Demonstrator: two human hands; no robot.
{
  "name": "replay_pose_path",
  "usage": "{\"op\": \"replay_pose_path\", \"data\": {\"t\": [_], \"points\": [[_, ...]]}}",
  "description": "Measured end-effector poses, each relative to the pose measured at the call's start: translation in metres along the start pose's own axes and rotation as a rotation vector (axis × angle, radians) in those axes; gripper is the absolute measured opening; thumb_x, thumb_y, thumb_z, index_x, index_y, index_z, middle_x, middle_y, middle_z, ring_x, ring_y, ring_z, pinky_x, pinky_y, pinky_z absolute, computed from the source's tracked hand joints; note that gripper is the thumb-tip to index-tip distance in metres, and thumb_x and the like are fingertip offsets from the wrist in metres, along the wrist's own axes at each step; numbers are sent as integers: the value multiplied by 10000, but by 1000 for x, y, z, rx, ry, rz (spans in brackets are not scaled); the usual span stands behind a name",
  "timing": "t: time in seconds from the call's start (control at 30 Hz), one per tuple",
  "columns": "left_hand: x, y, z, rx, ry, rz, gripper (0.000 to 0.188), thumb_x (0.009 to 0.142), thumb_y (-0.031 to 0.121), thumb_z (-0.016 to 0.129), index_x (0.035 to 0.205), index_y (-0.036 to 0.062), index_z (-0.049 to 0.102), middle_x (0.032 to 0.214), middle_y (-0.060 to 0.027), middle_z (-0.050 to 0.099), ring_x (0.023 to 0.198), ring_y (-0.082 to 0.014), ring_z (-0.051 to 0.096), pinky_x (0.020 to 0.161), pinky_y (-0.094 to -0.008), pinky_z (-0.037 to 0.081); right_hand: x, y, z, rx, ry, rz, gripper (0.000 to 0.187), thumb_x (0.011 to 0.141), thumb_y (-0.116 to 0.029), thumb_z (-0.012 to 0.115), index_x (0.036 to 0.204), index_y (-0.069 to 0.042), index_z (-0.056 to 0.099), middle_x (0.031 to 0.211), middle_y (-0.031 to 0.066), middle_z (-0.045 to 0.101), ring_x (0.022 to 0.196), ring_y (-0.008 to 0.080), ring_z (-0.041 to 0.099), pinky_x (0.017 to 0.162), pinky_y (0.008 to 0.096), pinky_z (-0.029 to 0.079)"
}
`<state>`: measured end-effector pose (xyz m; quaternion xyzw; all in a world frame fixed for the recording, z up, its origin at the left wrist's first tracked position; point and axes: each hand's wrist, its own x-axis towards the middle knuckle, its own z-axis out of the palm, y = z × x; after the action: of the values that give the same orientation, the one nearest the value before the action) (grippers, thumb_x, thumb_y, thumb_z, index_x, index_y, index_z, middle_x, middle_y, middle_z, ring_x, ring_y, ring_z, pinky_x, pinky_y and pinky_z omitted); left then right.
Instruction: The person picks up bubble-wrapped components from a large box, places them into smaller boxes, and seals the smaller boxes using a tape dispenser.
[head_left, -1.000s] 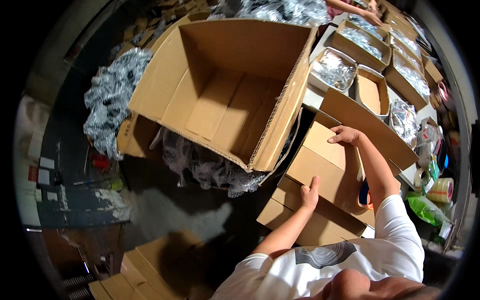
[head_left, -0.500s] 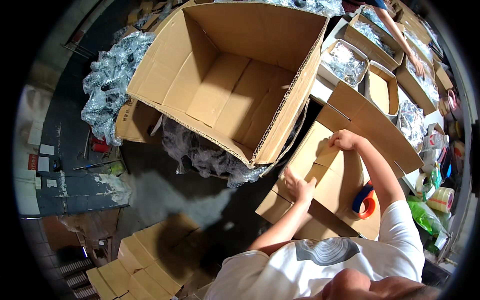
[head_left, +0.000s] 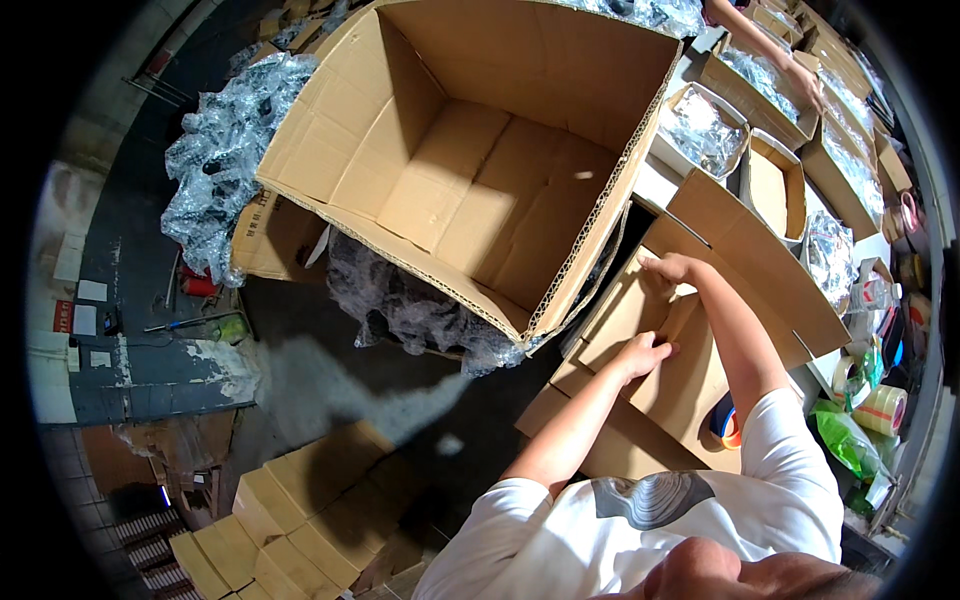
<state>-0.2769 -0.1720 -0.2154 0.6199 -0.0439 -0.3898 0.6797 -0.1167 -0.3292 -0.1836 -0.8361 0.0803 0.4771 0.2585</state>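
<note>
Well, printing: dark characters mark the brown cardboard flap (head_left: 262, 238) on your left; the red sign (head_left: 63, 316) farther left is too small to read.
Left hand (head_left: 640, 358): partly curled, your fingers touching the brown folding carton (head_left: 692, 385); whether they pinch a fold is hidden.
Right hand (head_left: 674, 270): just beyond your left one, bent at the fingers and touching the same carton; you can't see from this view if it clasps an edge.
Folding carton's place: one, near and right, before your white shirt (head_left: 590, 540), with a long panel raised on its right side.
Large corrugated box (head_left: 450, 200): one, left of the folding carton, its mouth facing up.
White-sided trays: two, far right; one holds clear-bagged parts (head_left: 705, 130), the other (head_left: 777, 185) shows bare cardboard.
Co-worker's arm (head_left: 765, 45): one, at the far right, reaching over the boxes.
White cards (head_left: 92, 290): three, at far left.
</note>
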Motion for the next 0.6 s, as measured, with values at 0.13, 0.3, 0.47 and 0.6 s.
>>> {"op": "replay_pose_path", "data": {"t": [0.13, 0.3, 0.47, 0.6], "points": [[-32, 61, 32, 813, 340, 259, 518, 744, 322, 688, 1158, 45, 546, 1157, -143, 536, 1107, -300, 474, 965, -440, 346, -55, 37, -4, -182, 221, -122, 860, 825, -738, 312, 1011, 25, 664, 1087, 293, 582, 1074, 384, 539, 925, 414, 420], [-32, 50, 24, 614, 350, 146, 363, 792, 362, 674, 995, 68, 610, 780, -186, 652, 734, -376, 629, 690, -440, 505, -189, 48, 9, -190, 626, -366, 464, 880, -454, 523, 848, -2, 624, 840, 189, 603, 842, 370, 582, 762, 445, 457], [-23, 42, 21, 489, 247, 206, 292, 764, 278, 734, 812, 23, 599, 690, -111, 610, 639, -228, 572, 595, -346, 460, -291, 94, 106, -369, 297, 132, 536, 870, -560, 463, 1318, -269, 417, 977, 130, 665, 940, 348, 626, 815, 436, 494], [-6, 17, 9, 136, 55, 35, 338, 778, 239, 751, 889, 76, 477, 749, 12, 486, 691, -81, 443, 607, -236, 407, -297, 84, 153, 149, 528, 125, 512, 756, -350, 717, 1142, -115, 477, 960, 186, 614, 861, 351, 613, 732, 401, 488]]}}
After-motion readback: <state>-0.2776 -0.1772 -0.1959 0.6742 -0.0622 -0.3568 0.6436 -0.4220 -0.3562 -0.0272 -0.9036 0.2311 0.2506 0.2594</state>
